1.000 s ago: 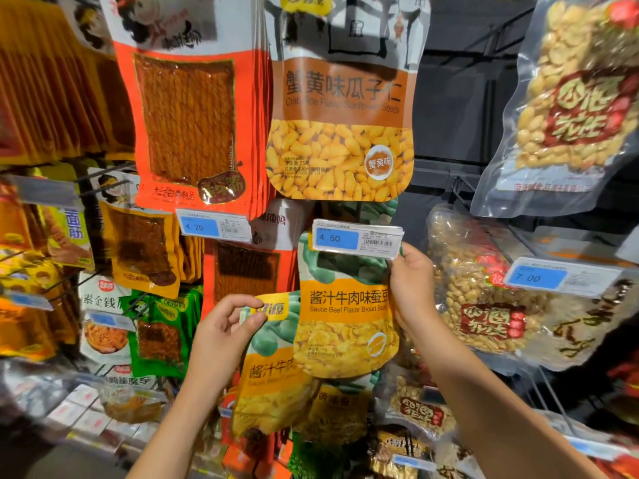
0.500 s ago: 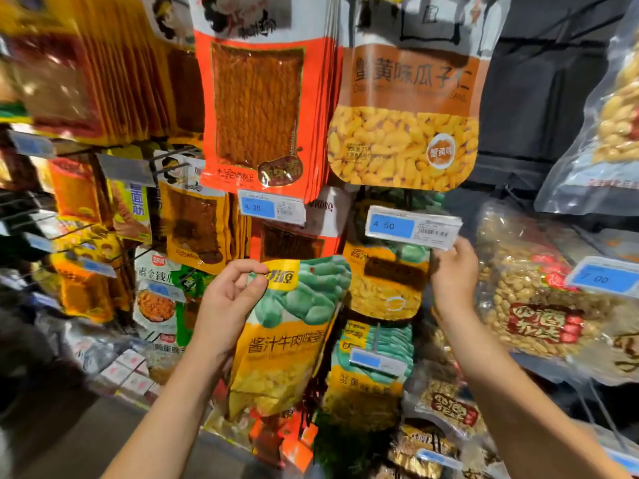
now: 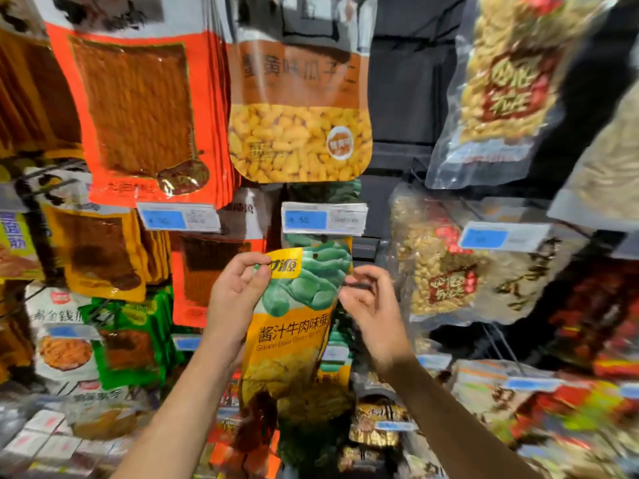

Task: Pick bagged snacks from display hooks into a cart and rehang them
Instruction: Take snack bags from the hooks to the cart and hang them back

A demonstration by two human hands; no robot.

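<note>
I've got the broad bean bag (image 3: 294, 326) up in front of the rack, just under the 4.50 price tag (image 3: 323, 219). My left hand (image 3: 235, 295) pinches its top left corner, thumb on the yellow label. Right hand (image 3: 371, 305) is at the bag's upper right edge w/ fingers curled; can't tell if it's actually gripping. Sunflower seed bag (image 3: 299, 108) hangs above

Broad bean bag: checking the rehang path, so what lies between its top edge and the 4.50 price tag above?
In the head view, only another green-topped bag behind shows between the broad bean bag and the 4.50 price tag.
</note>
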